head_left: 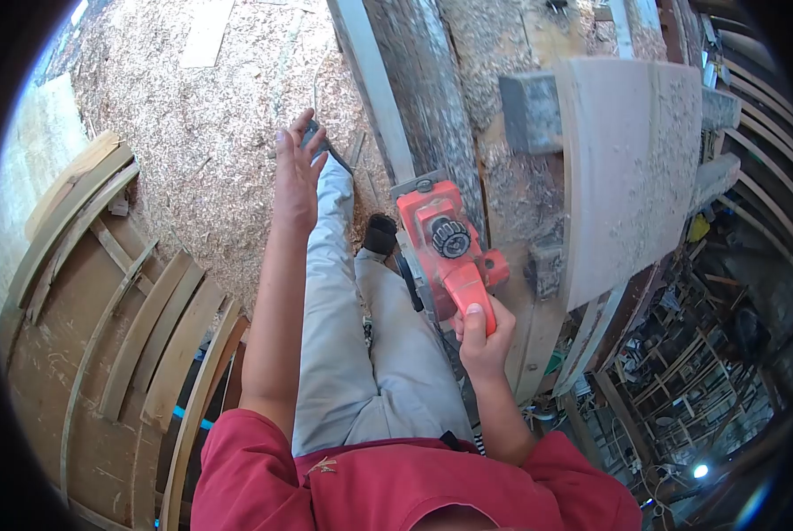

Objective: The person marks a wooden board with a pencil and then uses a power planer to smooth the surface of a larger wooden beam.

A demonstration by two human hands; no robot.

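My right hand is wrapped round the rear handle of a red-orange electric planer with a black ribbed knob on top. The planer sits over the near edge of a timber bench, beside my right leg. To the left, my left hand is raised with its fingers apart and nothing in it, above my leg and the shaving-covered floor. A wide, pale curved board stands on the bench to the right of the planer, with wood blocks against it.
Wood shavings cover the floor ahead. Several curved wooden pieces lean at the left. More curved strips stack at the far right, above a cluttered area with scrap wood. A flat offcut lies on the shavings.
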